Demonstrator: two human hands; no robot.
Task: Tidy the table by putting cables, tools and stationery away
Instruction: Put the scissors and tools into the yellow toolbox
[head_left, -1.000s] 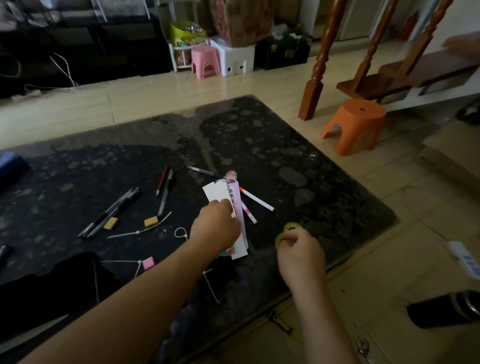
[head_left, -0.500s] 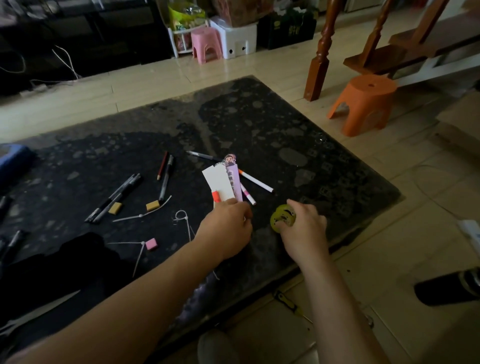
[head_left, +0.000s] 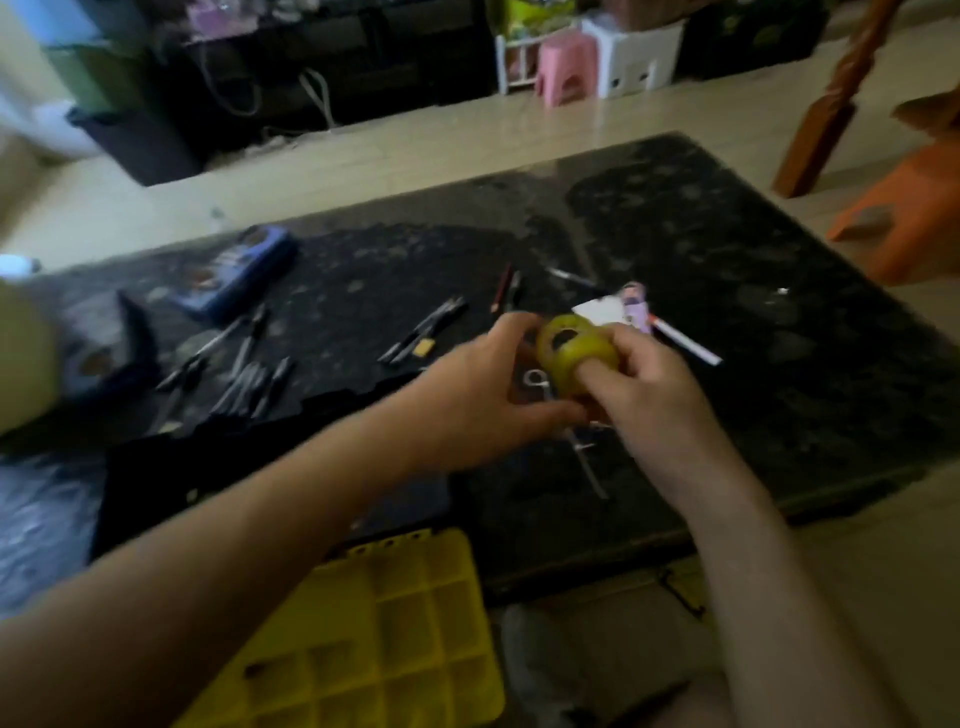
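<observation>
— Holding the yellow-green ring (head_left: 576, 353) took both hands, then?

— On the head camera it did. The right hand (head_left: 649, 395) had its fingers curled over the ring's near side. The left hand (head_left: 483, 395) clasped it from the left, thumb underneath. The ring was lifted above the table (head_left: 727, 249), not resting on it — probably drawn close to be checked before stowing.

— What was it made of?

— Hard to say through the blur. It was round, smooth and faintly glossy, with a dark hole in its face. A roll of tape or a reel is my guess, no more.

— And the other stationery?

— Left of the ring lay a scatter of slim dark pens (head_left: 249, 374), and further left a flat blue case (head_left: 239, 270). Just behind the ring were a white card (head_left: 602, 310) and a white marker (head_left: 688, 345) with an orange end. Under the ring, thin pale cable ties (head_left: 589, 470) lay on the mottled, polished black top.

— Anywhere to put it all?

— Below the ring, nearest the person, was a yellow plastic piece (head_left: 395, 623) moulded in a grid of squares. Tray or lid, I could not tell — likely meant for the small things.
</observation>
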